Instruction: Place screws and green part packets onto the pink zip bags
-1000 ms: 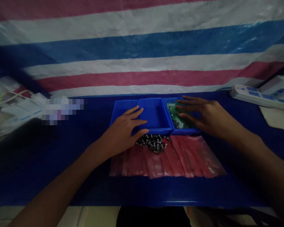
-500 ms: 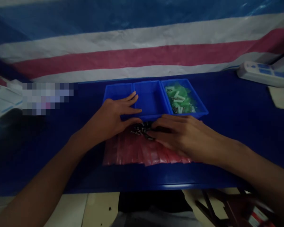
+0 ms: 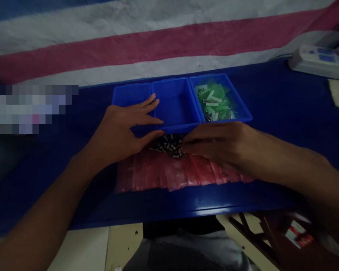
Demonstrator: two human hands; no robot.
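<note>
A pile of small metal screws (image 3: 171,145) lies on a row of red plastic bags (image 3: 169,171), just in front of a blue tray (image 3: 176,128) with three compartments. My left hand (image 3: 127,131) has its fingers spread over the tray's left and middle parts, its thumb by the screws' left side. At the pile's right side, my right hand (image 3: 220,143) has its fingers pressed together at the screws; what they hold, if anything, is hidden. Green bags with metal pieces (image 3: 214,101) fill the right compartment.
The blue table (image 3: 274,113) meets a striped sheet (image 3: 169,41) at the back. A white power strip (image 3: 313,60) sits at the back right. Below the right arm is a brown stool (image 3: 282,244) with a red and white packet (image 3: 299,233).
The view has shifted, so the tray and bags appear higher. My right fingers have drawn slightly right, showing more of the screws. My left hand keeps its spread pose.
</note>
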